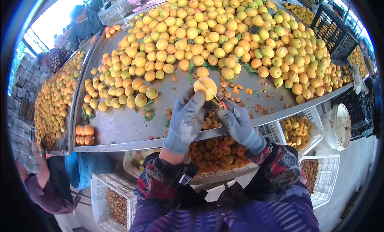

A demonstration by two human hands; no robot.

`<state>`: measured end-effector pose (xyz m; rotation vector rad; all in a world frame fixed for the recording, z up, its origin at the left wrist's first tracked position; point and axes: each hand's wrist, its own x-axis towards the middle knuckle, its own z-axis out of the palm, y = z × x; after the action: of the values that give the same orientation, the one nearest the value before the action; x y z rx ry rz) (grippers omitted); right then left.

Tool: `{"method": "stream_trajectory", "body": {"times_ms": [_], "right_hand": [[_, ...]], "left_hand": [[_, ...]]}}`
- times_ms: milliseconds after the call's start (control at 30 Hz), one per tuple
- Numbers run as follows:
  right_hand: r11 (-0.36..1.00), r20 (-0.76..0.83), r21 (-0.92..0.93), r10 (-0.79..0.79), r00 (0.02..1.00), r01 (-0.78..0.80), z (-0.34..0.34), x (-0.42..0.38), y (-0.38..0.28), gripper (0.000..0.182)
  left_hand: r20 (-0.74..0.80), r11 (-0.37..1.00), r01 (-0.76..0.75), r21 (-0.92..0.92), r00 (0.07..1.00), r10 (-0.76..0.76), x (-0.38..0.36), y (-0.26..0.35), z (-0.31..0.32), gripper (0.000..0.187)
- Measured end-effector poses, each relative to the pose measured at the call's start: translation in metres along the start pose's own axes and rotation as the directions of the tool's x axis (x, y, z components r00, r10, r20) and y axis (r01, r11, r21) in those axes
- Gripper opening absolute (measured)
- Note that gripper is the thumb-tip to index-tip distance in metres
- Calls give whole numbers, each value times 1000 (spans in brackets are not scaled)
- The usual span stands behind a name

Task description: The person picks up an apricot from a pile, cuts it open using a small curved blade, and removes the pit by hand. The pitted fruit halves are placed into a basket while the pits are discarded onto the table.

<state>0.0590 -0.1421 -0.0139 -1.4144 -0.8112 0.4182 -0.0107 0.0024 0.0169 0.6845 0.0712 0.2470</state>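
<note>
Resting atop left hand [186,119]: apricot [205,88]

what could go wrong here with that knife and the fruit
The knife in the right hand cuts into the apricot held by the left hand; a slip might reach the gloved fingers. The fruit heap slopes toward the metal table, so some may roll. Halves near the table edge may miss the tray below.
</note>
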Motion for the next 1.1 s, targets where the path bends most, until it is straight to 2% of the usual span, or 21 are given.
{"method": "stream_trajectory", "body": {"times_ms": [33,100,133,200,233,300,333,400,433,500,533,600,633,700,733,800,833,933,1000,1067,1100], "right_hand": [[1000,3,-1,3,1000,-3,-1,0,4,23],[992,41,-76,-101,994,104,-5,2,11,24],[992,40,-74,-100,994,103,-4,3,10,24],[988,53,-115,-93,994,98,-3,4,6,25],[989,54,-114,-92,994,98,-3,4,6,25],[995,43,-87,-38,998,42,-4,2,7,26],[995,41,-87,-38,998,42,-3,2,6,26],[990,22,-131,-49,999,51,-1,3,2,26],[990,24,-134,-48,999,51,-2,3,0,26],[967,20,-237,-88,996,90,-3,2,0,25],[968,18,-236,-85,996,87,-3,1,2,25],[957,33,-271,-95,995,101,-3,3,6,25],[958,34,-268,-96,995,101,-2,3,7,25],[992,-3,-115,-51,999,51,-3,3,9,26],[992,-6,-115,-49,999,48,-3,2,7,26],[953,12,-283,-114,993,113,-3,4,-1,26],[952,12,-285,-113,994,112,-3,4,2,26],[946,12,-312,-86,996,86,-3,5,7,26],[962,29,-265,-57,998,63,-2,5,4,24],[837,1,-448,-351,936,314,2,2,33,22],[812,-43,-455,-429,902,365,7,-1,37,22]], "left_hand": [[-3,1000,-1,-3,1000,1,1,3,-1,59],[120,808,-269,524,963,242,1,11,0,56],[118,808,-267,526,963,241,1,11,-1,56],[179,570,-341,747,930,322,1,12,-2,54],[178,570,-340,748,930,322,-1,10,1,54],[50,904,-247,349,968,246,-4,6,7,54],[51,904,-247,349,968,244,-4,5,7,54],[-7,1000,13,-3,1000,-13,-3,4,3,56],[-7,1000,11,-6,1000,-11,-3,3,1,56],[82,933,-192,305,981,175,-3,2,-3,47],[80,933,-189,305,982,173,-3,2,-1,47],[140,619,-364,696,914,381,-2,8,6,43],[138,616,-363,699,914,382,-3,7,6,43],[-14,831,-198,519,971,240,-2,2,6,42],[-14,832,-195,519,971,237,-2,2,3,42],[88,999,-12,43,996,8,-1,5,-5,46],[89,999,-12,41,996,8,-1,4,-5,46],[19,949,-220,226,975,221,2,1,-4,43],[15,847,-307,435,942,335,1,2,-6,43],[-17,879,-314,359,939,342,-8,1,1,43],[-84,916,-226,333,960,268,-12,6,18,43]]}}
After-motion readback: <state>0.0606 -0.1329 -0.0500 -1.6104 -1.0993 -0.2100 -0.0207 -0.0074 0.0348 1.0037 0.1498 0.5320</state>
